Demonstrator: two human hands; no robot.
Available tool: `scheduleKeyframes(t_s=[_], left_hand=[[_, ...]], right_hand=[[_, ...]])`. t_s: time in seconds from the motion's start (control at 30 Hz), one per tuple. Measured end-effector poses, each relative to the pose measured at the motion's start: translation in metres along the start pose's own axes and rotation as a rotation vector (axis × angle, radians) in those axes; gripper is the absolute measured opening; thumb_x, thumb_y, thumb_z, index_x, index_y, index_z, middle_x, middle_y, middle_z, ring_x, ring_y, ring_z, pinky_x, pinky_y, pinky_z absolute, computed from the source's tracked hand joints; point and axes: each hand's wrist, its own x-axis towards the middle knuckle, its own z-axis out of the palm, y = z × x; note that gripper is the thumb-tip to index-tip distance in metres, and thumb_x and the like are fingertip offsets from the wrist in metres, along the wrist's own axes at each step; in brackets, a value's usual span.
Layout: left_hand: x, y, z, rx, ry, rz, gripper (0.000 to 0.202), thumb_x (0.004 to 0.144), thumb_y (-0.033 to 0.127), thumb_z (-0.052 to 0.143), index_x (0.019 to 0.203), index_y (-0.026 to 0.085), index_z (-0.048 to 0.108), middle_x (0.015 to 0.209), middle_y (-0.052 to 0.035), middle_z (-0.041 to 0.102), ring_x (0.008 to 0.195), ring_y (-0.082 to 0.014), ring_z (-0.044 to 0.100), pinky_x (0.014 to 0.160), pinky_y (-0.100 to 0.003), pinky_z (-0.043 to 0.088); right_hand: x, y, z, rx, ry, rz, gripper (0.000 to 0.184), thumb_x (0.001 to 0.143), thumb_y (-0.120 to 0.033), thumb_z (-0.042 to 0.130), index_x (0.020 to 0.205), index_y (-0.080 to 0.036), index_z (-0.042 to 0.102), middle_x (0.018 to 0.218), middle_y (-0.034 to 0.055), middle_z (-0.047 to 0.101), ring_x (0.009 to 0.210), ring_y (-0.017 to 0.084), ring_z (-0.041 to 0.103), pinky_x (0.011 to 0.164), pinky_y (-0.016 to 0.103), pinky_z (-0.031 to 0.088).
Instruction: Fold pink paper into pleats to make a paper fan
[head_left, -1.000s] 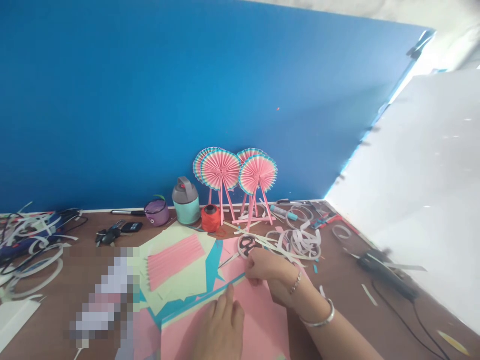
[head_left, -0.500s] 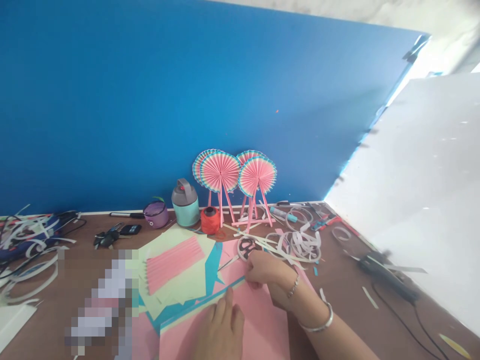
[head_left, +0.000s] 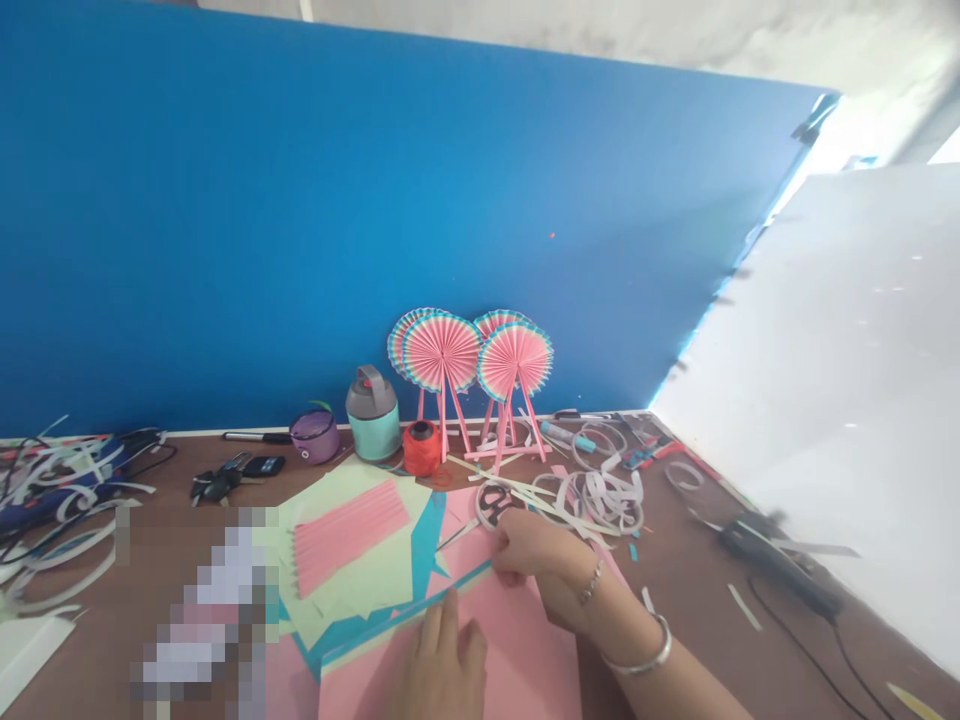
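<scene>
Left hand [head_left: 442, 655] lies flat, fingers extended, on pink sheet [head_left: 529, 640]. Right hand [head_left: 529, 545] is curled narrow at right end of sheet's blue strip [head_left: 471, 577] — can't tell if it pinches. Sheet sits under 2 hands; strip's long axis slants up-right toward right fingertips — scissors [head_left: 493, 499] just beyond.

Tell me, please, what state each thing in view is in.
Pink sheet, spread out
Left hand, resting on sheet
Right hand, curled at sheet's edge
Pleated paper, folded
Fans, open, standing
Flask, upright, lidded
White strips, loosely coiled
Scissors, lying; blades' opening unclear
</scene>
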Motion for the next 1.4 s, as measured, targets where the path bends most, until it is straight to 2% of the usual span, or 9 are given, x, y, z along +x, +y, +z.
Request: scheduleKeyframes(t_s=[0.2,0.37,0.47,0.57,0.7,0.97,1.17,1.27,1.4], left_hand=[[0.017,-0.017,-0.069,-0.284,-0.137,-0.057,0.033,0.08,0.014,0.048,0.111,0.018,0.058,0.115,-0.0089,0.059,0.103,-0.0186,0.057,0.086,-0.027,0.046],[0.043,-0.028,-0.109,-0.466,-0.012,-0.219,0.047,0.082,0.016,0.044,0.129,0.018,0.044,0.126,-0.0104,0.054,0.118,-0.0206,0.048,0.096,-0.033,0.041],[0.062,-0.026,-0.105,-0.633,-0.01,-0.308,0.042,0.08,0.019,0.049,0.121,0.017,0.052,0.114,-0.0086,0.061,0.107,-0.0191,0.055,0.088,-0.029,0.044],[0.076,-0.023,-0.097,-0.717,-0.081,-0.317,0.019,0.078,0.021,0.049,0.089,0.017,0.063,0.088,-0.003,0.065,0.086,-0.0178,0.058,0.073,-0.026,0.045],[0.083,-0.023,-0.091,-0.748,-0.093,-0.305,0.018,0.077,0.022,0.045,0.062,0.018,0.055,0.064,0.0015,0.054,0.067,-0.0154,0.05,0.061,-0.025,0.037],[0.08,-0.025,-0.085,-0.846,0.029,-0.207,0.016,0.073,0.019,0.045,0.059,0.019,0.053,0.068,-0.0022,0.056,0.074,-0.0184,0.052,0.067,-0.027,0.035],[0.082,-0.031,-0.091,-0.995,0.077,-0.253,0.02,0.076,0.027,0.048,0.061,0.019,0.059,0.068,-0.0014,0.058,0.072,-0.0178,0.051,0.068,-0.027,0.035],[0.086,-0.037,-0.091,-1.172,0.022,-0.372,0.024,0.073,0.037,0.052,0.062,0.017,0.058,0.062,0.0014,0.052,0.063,-0.015,0.046,0.061,-0.026,0.034],[0.089,-0.044,-0.088,-1.396,-0.019,-0.517,0.037,0.066,0.052,0.06,0.059,0.017,0.054,0.053,0.0057,0.041,0.054,-0.0113,0.038,0.054,-0.024,0.028]], right_hand=[[-0.007,0.0,-0.012,0.059,0.004,-0.136,0.011,0.06,-0.014,0.05,0.056,-0.015,0.06,0.057,0.0011,0.064,0.059,0.014,0.062,0.053,0.018,0.045],[-0.014,-0.003,-0.018,0.047,0.076,-0.349,0.013,0.064,-0.014,0.05,0.066,-0.016,0.063,0.065,-0.0012,0.064,0.062,0.011,0.057,0.058,0.018,0.041],[-0.018,-0.008,-0.018,0.009,0.125,-0.384,0.013,0.065,-0.013,0.049,0.064,-0.016,0.061,0.064,-0.0021,0.06,0.062,0.01,0.052,0.057,0.018,0.037],[-0.021,-0.012,-0.017,-0.039,0.167,-0.395,0.013,0.066,-0.012,0.048,0.063,-0.016,0.06,0.064,-0.0024,0.057,0.063,0.01,0.05,0.056,0.018,0.035],[-0.018,-0.008,-0.013,-0.114,0.22,-0.426,0.014,0.066,-0.012,0.047,0.063,-0.017,0.06,0.063,-0.0025,0.056,0.062,0.01,0.047,0.055,0.02,0.032],[-0.021,-0.007,-0.009,-0.116,0.297,-0.477,0.017,0.062,-0.01,0.047,0.062,-0.017,0.061,0.061,-0.0023,0.056,0.06,0.011,0.046,0.054,0.021,0.03],[-0.013,-0.007,-0.016,0.323,0.188,-0.428,0.012,0.069,-0.015,0.048,0.067,-0.016,0.06,0.061,-0.0009,0.06,0.058,0.011,0.055,0.054,0.019,0.039],[0.002,0.008,-0.023,0.322,0.419,-0.307,0.022,0.08,-0.026,0.045,0.071,-0.014,0.061,0.063,0.0021,0.061,0.057,0.013,0.054,0.053,0.021,0.039],[0.012,0.028,-0.032,-0.21,0.65,-0.231,0.027,0.084,-0.022,0.041,0.076,-0.016,0.066,0.074,0.0049,0.065,0.074,0.017,0.056,0.066,0.025,0.039]])
